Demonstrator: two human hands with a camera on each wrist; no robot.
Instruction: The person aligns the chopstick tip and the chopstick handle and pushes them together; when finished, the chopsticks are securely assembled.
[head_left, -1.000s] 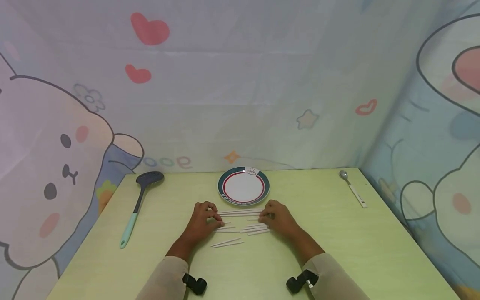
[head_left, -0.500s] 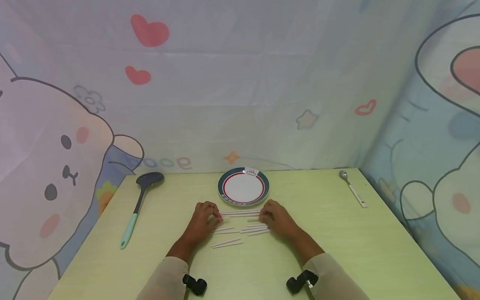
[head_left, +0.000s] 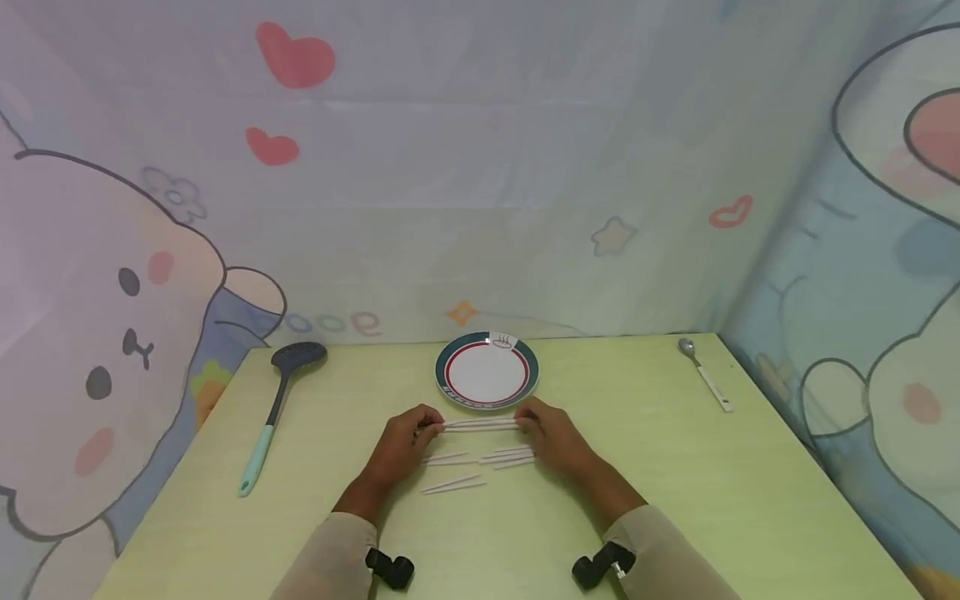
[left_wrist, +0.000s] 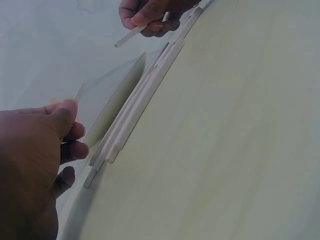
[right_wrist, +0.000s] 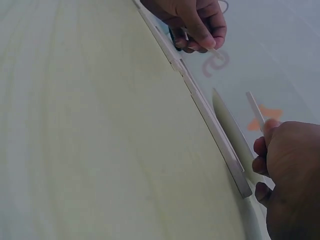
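In the head view my left hand (head_left: 403,442) and right hand (head_left: 551,433) face each other above the table, just in front of the plate (head_left: 487,377). Thumb and fingers of the left hand (left_wrist: 35,145) pinch a thin white stick (left_wrist: 79,93). A second white stick (right_wrist: 254,107) is pinched in the right hand (right_wrist: 295,160), raised off the table. Long white sticks (head_left: 480,427) run crosswise between the hands. Nearer to me lie more short sticks: a left pair (head_left: 448,459), a right bunch (head_left: 507,457) and a front pair (head_left: 453,485).
A slotted turner (head_left: 281,392) with a mint handle lies on the left of the table (head_left: 637,417). At the far right is a small spoon (head_left: 705,375) with a white handle. Printed cloth (head_left: 480,167) hangs behind the table and at both sides.
Each hand has picked up a short white stick from between the rows and moved slightly toward the plate. The other sticks lie as before.
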